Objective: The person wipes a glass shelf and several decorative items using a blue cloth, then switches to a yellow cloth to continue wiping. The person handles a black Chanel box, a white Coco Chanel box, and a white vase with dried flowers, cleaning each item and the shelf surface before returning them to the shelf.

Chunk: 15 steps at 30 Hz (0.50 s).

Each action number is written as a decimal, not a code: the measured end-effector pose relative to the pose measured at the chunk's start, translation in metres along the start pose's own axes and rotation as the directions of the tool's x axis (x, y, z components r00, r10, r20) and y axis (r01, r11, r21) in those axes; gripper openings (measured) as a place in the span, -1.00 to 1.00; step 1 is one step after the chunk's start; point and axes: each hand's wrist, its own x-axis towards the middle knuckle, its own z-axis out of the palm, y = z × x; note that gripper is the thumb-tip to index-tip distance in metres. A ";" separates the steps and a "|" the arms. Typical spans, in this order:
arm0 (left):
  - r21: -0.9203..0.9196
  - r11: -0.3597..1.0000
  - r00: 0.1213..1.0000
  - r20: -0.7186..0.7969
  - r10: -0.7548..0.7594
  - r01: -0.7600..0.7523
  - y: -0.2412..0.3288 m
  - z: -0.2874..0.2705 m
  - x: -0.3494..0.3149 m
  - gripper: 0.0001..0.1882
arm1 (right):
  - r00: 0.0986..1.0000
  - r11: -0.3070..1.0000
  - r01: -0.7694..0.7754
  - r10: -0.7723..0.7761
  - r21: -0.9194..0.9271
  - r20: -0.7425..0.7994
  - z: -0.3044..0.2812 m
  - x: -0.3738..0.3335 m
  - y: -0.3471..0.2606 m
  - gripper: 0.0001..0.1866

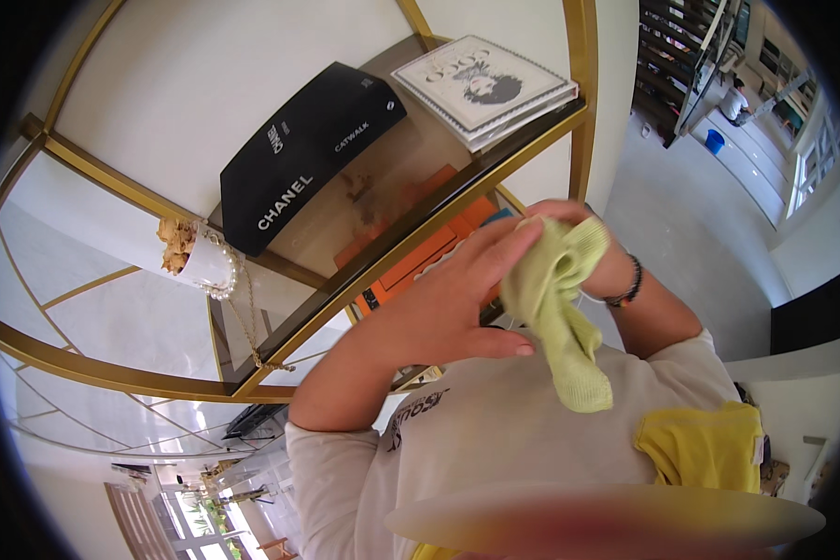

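Note:
A pale green knit cloth (557,313) with ribbed edges hangs bunched in front of my chest. My right hand (569,213), with a dark beaded bracelet at the wrist, is closed on the upper part of it; the cloth hides most of those fingers. My left hand (471,294) is beside it, its fingers stretched toward the top fold and touching it. The left thumb stands well apart from the fingers, below. Just beyond the hands is the edge of a gold-framed glass shelf (429,229).
On the shelf lie a long black book (313,154) and a white book (485,84). Orange boxes (429,247) show below the glass. A white pot (205,261) with dried flowers and pearls stands left. A yellow cloth (700,443) hangs on my shirt. A person (734,101) and blue bucket (714,141) are far right.

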 end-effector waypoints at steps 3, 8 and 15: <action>-0.311 0.933 0.946 -0.205 -0.252 0.181 -0.004 -0.015 0.022 -0.15 | 0.987 0.999 0.036 -0.042 -0.038 -0.157 -0.056 0.005 -0.014 -0.48; -0.795 0.541 0.608 -0.294 -0.737 0.272 -0.034 -0.041 0.074 -0.16 | 0.950 0.917 0.047 -0.164 -0.397 -0.265 -0.101 0.020 -0.024 -0.50; -0.802 0.479 0.531 -0.248 -0.811 0.357 -0.030 -0.049 0.106 -0.13 | 0.953 0.381 0.176 -0.297 -0.908 0.060 -0.113 0.053 -0.018 -0.60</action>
